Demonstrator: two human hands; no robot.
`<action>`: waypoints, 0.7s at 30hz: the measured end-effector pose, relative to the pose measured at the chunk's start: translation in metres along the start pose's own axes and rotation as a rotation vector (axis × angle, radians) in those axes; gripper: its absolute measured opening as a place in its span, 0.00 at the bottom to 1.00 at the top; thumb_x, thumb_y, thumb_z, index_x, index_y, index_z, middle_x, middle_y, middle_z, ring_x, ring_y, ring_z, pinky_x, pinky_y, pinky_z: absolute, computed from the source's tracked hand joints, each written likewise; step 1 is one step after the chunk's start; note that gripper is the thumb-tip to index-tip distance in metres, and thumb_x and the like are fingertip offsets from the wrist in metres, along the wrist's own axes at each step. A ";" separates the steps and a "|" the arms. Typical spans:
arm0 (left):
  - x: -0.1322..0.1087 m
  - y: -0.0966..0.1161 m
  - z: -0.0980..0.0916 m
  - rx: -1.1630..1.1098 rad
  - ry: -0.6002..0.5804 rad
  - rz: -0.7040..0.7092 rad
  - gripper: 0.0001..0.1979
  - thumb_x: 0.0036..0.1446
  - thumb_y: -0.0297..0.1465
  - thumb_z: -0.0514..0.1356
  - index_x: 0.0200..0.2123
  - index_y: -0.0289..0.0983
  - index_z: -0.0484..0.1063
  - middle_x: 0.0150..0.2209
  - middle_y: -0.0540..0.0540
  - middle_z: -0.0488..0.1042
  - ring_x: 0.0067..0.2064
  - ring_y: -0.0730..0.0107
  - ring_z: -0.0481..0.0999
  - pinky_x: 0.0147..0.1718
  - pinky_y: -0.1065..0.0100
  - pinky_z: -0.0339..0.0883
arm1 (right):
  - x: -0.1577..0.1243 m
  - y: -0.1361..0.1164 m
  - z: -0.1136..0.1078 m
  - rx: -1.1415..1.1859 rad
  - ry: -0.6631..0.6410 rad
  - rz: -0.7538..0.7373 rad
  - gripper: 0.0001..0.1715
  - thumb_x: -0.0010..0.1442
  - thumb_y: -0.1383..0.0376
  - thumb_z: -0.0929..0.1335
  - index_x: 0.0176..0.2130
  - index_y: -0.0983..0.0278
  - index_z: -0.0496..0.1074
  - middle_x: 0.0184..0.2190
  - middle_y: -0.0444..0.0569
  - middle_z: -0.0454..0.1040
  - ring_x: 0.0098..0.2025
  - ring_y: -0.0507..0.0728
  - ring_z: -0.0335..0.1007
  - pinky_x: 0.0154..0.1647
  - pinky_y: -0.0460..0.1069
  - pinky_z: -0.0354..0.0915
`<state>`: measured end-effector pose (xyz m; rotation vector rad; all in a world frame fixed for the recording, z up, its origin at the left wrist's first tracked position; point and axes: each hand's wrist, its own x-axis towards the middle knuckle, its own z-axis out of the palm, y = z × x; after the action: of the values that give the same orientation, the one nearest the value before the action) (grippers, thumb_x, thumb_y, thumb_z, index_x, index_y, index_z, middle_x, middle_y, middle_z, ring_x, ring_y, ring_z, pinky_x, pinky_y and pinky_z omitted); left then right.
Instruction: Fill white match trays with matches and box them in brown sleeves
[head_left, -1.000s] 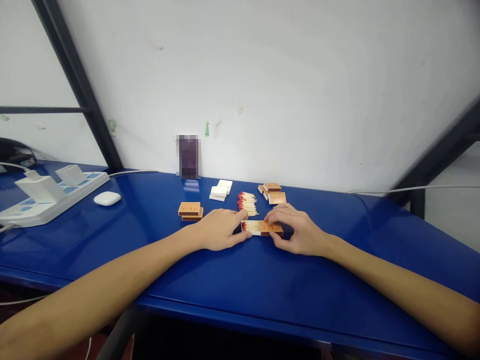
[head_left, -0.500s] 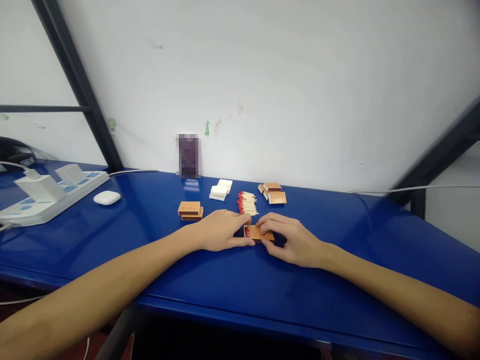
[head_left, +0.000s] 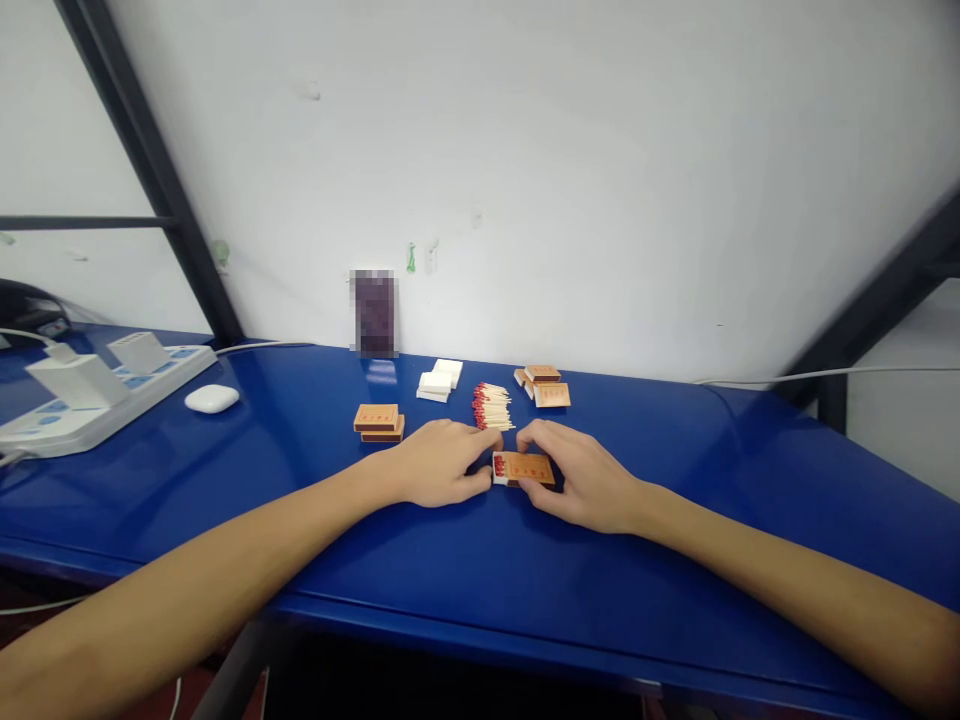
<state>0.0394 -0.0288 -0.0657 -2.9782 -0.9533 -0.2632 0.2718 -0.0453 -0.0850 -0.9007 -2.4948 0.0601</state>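
A partly open orange matchbox (head_left: 531, 467) lies flat on the blue table. Its white inner tray sticks out on the left and shows red match heads. With thumb and fingers on its near and far sides, my right hand (head_left: 589, 480) grips the sleeve. The thumb and index finger of my left hand (head_left: 446, 460) close around the tray's left end; the exact contact is hard to see. Just beyond the box is a pile of loose red-tipped matches (head_left: 493, 407).
Two stacked matchboxes (head_left: 377, 418) lie left of the matches. Farther back are white inner trays (head_left: 440, 381) and orange sleeves (head_left: 544, 386). A white rounded case (head_left: 212, 399) and a power strip (head_left: 97, 425) with plugged-in adapters lie left. A pixelated upright object (head_left: 375, 313) leans by the wall.
My right index finger has come off the box's top to its far side. My left thumb has drawn back to the tray's end. The matchbox has shifted slightly right.
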 end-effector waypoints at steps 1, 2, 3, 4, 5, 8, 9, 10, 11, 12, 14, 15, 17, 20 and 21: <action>0.000 0.000 0.000 0.001 0.002 -0.001 0.05 0.62 0.33 0.52 0.39 0.39 0.63 0.31 0.49 0.74 0.31 0.62 0.74 0.29 0.66 0.60 | 0.000 0.000 0.000 -0.008 0.005 0.001 0.08 0.59 0.66 0.65 0.39 0.61 0.60 0.33 0.45 0.68 0.32 0.55 0.61 0.33 0.50 0.59; 0.000 0.000 0.000 0.000 0.003 -0.003 0.05 0.62 0.33 0.52 0.39 0.39 0.63 0.31 0.49 0.74 0.31 0.62 0.74 0.29 0.66 0.60 | 0.000 0.000 0.001 -0.009 0.008 0.004 0.07 0.59 0.66 0.65 0.38 0.61 0.60 0.33 0.45 0.67 0.32 0.55 0.61 0.33 0.50 0.59; 0.000 0.000 0.000 0.000 0.004 -0.005 0.05 0.62 0.33 0.52 0.39 0.39 0.63 0.31 0.49 0.74 0.31 0.62 0.74 0.29 0.66 0.60 | 0.000 0.000 0.001 -0.002 0.008 0.005 0.07 0.59 0.66 0.65 0.38 0.61 0.60 0.33 0.45 0.67 0.31 0.55 0.60 0.33 0.50 0.59; 0.000 0.000 0.000 0.000 0.003 -0.008 0.04 0.62 0.33 0.52 0.39 0.39 0.63 0.31 0.50 0.74 0.32 0.62 0.74 0.29 0.66 0.60 | 0.000 0.000 0.001 0.013 0.005 0.005 0.07 0.59 0.66 0.65 0.38 0.61 0.60 0.32 0.45 0.67 0.31 0.54 0.60 0.33 0.49 0.59; 0.000 0.001 0.000 -0.001 -0.001 -0.009 0.04 0.62 0.33 0.52 0.39 0.39 0.63 0.31 0.50 0.74 0.32 0.63 0.74 0.29 0.66 0.60 | 0.000 0.000 0.001 0.034 -0.002 0.003 0.06 0.59 0.67 0.65 0.38 0.61 0.61 0.32 0.45 0.67 0.31 0.54 0.60 0.32 0.49 0.58; 0.000 0.001 -0.001 -0.007 -0.008 -0.013 0.05 0.62 0.33 0.52 0.39 0.39 0.63 0.32 0.49 0.74 0.32 0.63 0.74 0.29 0.67 0.60 | 0.000 0.001 0.000 0.096 -0.022 -0.006 0.05 0.60 0.67 0.65 0.38 0.61 0.62 0.32 0.44 0.67 0.30 0.53 0.60 0.31 0.48 0.59; 0.000 0.001 -0.001 -0.009 -0.008 -0.016 0.05 0.63 0.34 0.52 0.39 0.39 0.63 0.32 0.49 0.75 0.32 0.62 0.75 0.29 0.67 0.60 | 0.000 0.001 0.000 0.111 -0.025 -0.007 0.05 0.60 0.67 0.65 0.39 0.61 0.62 0.33 0.45 0.67 0.31 0.53 0.61 0.32 0.48 0.59; 0.000 0.001 -0.001 -0.014 -0.008 -0.018 0.05 0.63 0.34 0.52 0.39 0.39 0.63 0.32 0.49 0.75 0.33 0.62 0.75 0.29 0.67 0.60 | 0.000 0.001 0.000 0.124 -0.027 -0.009 0.05 0.60 0.67 0.65 0.39 0.61 0.63 0.33 0.45 0.67 0.31 0.53 0.61 0.32 0.48 0.60; 0.000 0.001 0.000 -0.020 -0.007 -0.021 0.06 0.63 0.35 0.52 0.39 0.39 0.64 0.32 0.49 0.75 0.33 0.62 0.75 0.29 0.67 0.60 | 0.000 0.001 0.000 0.136 -0.029 -0.012 0.06 0.60 0.67 0.66 0.39 0.61 0.63 0.33 0.45 0.68 0.31 0.53 0.62 0.32 0.48 0.60; 0.000 0.000 0.000 -0.028 -0.006 -0.024 0.06 0.63 0.35 0.53 0.39 0.39 0.64 0.32 0.48 0.75 0.33 0.62 0.75 0.29 0.67 0.60 | 0.000 0.001 0.000 0.146 -0.028 -0.017 0.06 0.60 0.67 0.66 0.40 0.61 0.63 0.33 0.45 0.68 0.31 0.53 0.62 0.32 0.48 0.60; 0.000 0.000 0.000 -0.045 -0.007 -0.027 0.07 0.63 0.36 0.53 0.38 0.39 0.64 0.32 0.49 0.75 0.33 0.62 0.75 0.29 0.67 0.60 | 0.000 0.001 -0.001 0.159 -0.023 -0.028 0.07 0.60 0.67 0.66 0.40 0.61 0.64 0.33 0.45 0.69 0.30 0.53 0.62 0.31 0.48 0.61; 0.000 0.000 0.000 -0.052 -0.009 -0.026 0.07 0.63 0.36 0.53 0.38 0.39 0.64 0.32 0.49 0.75 0.32 0.63 0.75 0.29 0.67 0.60 | 0.000 0.001 -0.001 0.163 -0.021 -0.033 0.07 0.60 0.67 0.66 0.41 0.61 0.64 0.33 0.46 0.70 0.30 0.53 0.62 0.31 0.48 0.61; 0.000 0.001 0.000 -0.058 -0.011 -0.027 0.07 0.63 0.36 0.53 0.37 0.39 0.65 0.32 0.49 0.76 0.32 0.63 0.75 0.29 0.67 0.60 | -0.001 0.001 -0.001 0.165 -0.018 -0.042 0.08 0.60 0.68 0.66 0.42 0.62 0.65 0.34 0.46 0.70 0.31 0.53 0.63 0.31 0.48 0.62; 0.001 0.001 -0.001 -0.057 -0.011 -0.028 0.06 0.63 0.36 0.54 0.37 0.39 0.65 0.32 0.49 0.76 0.32 0.63 0.75 0.29 0.67 0.60 | 0.000 0.001 -0.001 0.170 -0.022 -0.053 0.08 0.60 0.68 0.66 0.42 0.62 0.66 0.35 0.47 0.70 0.32 0.53 0.63 0.33 0.48 0.62; 0.001 0.001 -0.001 -0.056 -0.011 -0.029 0.06 0.63 0.36 0.54 0.37 0.39 0.65 0.32 0.49 0.76 0.32 0.63 0.75 0.29 0.67 0.60 | 0.000 0.001 -0.001 0.171 -0.025 -0.052 0.08 0.60 0.69 0.66 0.42 0.62 0.66 0.35 0.47 0.70 0.32 0.54 0.64 0.33 0.48 0.63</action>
<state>0.0402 -0.0292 -0.0647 -3.0219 -1.0069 -0.2785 0.2732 -0.0446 -0.0845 -0.7678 -2.4900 0.2650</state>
